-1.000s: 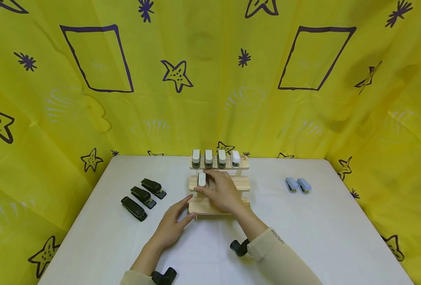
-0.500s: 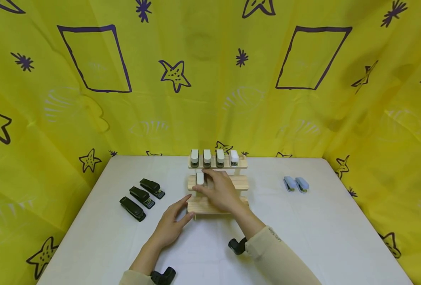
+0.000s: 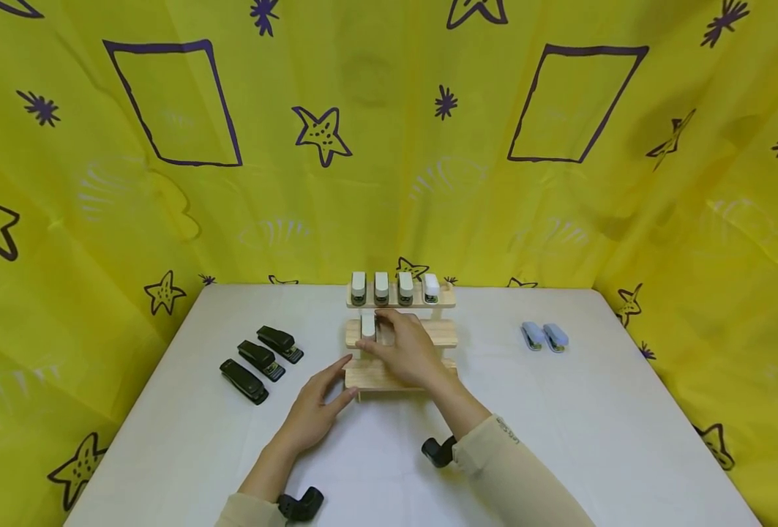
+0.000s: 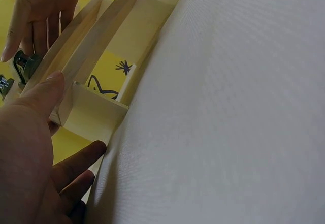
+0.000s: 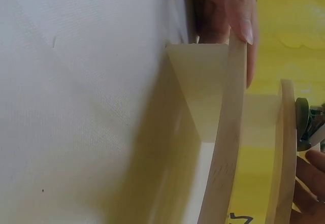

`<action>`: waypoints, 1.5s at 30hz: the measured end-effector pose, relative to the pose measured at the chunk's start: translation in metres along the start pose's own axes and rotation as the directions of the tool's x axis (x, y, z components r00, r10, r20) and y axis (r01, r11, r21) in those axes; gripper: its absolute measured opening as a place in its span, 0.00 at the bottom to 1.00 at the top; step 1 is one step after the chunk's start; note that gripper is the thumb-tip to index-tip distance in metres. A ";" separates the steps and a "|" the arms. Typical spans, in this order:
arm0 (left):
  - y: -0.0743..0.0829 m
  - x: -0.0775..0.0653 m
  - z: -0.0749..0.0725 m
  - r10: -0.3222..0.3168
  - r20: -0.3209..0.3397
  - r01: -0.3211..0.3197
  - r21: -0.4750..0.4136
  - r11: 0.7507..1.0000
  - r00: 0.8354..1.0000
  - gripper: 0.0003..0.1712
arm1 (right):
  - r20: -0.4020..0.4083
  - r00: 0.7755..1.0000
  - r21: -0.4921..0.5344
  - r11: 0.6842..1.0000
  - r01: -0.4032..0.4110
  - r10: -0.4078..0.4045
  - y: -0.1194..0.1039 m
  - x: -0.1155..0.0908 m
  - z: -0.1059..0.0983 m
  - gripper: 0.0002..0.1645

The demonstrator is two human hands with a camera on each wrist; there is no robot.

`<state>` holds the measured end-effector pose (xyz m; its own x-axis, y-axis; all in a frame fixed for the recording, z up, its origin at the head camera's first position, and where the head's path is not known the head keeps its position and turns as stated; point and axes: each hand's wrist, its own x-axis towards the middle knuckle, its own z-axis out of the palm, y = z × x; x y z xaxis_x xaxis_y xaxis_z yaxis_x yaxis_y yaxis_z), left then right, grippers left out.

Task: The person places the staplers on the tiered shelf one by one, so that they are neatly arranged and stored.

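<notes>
My right hand (image 3: pixel 407 354) reaches over a tiered wooden rack (image 3: pixel 441 334). Its thumb and index finger pinch a small white-topped stapler (image 3: pixel 368 325) at the left of the middle shelf. In the right wrist view that stapler's dark base (image 5: pixel 303 125) sits against the shelf edge. At the rack's lower left end is my left hand (image 3: pixel 309 411), its fingers fairly straight. The thumb (image 4: pixel 48 89) touches the front edge of the bottom shelf (image 3: pixel 395 379), and the index fingertip is at its back corner. Lined up on the top shelf are several white and off-white staplers (image 3: pixel 381 288).
Three black staplers (image 3: pixel 260 359) lie in a slanting row on the white-covered table (image 3: pixel 547 439), left of the rack. Two light blue staplers (image 3: pixel 544 337) lie to its right. A yellow patterned curtain (image 3: pixel 389 183) stands behind the table and at both sides.
The head view has shifted slightly. Both hands, the stapler and the rack otherwise keep their places relative to each other.
</notes>
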<state>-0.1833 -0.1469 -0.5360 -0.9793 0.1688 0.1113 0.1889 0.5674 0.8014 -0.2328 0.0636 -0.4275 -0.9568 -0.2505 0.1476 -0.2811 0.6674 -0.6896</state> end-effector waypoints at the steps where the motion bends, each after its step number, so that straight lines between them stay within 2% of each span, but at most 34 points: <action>1: 0.000 0.000 -0.001 -0.007 0.005 0.007 -0.001 1.000 1.000 0.37 | 0.002 1.000 0.004 1.000 0.003 -0.003 0.001 0.000 0.000 0.44; 16: -0.005 0.004 -0.007 -0.019 -0.002 0.019 -0.002 1.000 1.000 0.38 | 0.020 0.999 0.108 0.994 0.025 -0.027 0.011 -0.011 -0.016 0.44; 24: -0.007 0.004 -0.007 -0.022 0.002 0.023 -0.018 1.000 1.000 0.37 | 0.064 0.998 0.133 0.991 0.001 -0.010 0.026 -0.020 -0.029 0.42; 30: -0.006 0.004 -0.005 -0.013 0.004 0.013 -0.028 1.000 1.000 0.37 | 0.085 0.996 0.141 0.990 0.022 -0.034 0.038 -0.030 -0.045 0.42; 37: -0.005 0.004 -0.001 0.009 0.007 -0.008 -0.037 0.999 1.000 0.37 | 0.016 0.995 0.107 0.989 0.100 -0.102 0.060 -0.042 -0.067 0.36; 45: -0.002 0.004 -0.001 0.013 0.011 -0.013 -0.023 1.000 1.000 0.37 | -0.035 0.995 0.059 0.994 0.091 -0.089 0.083 -0.051 -0.095 0.34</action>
<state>-0.1873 -0.1489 -0.5366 -0.9759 0.1851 0.1156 0.2000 0.5466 0.8132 -0.2144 0.1988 -0.4252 -0.9301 -0.2841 0.2328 -0.3618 0.5991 -0.7143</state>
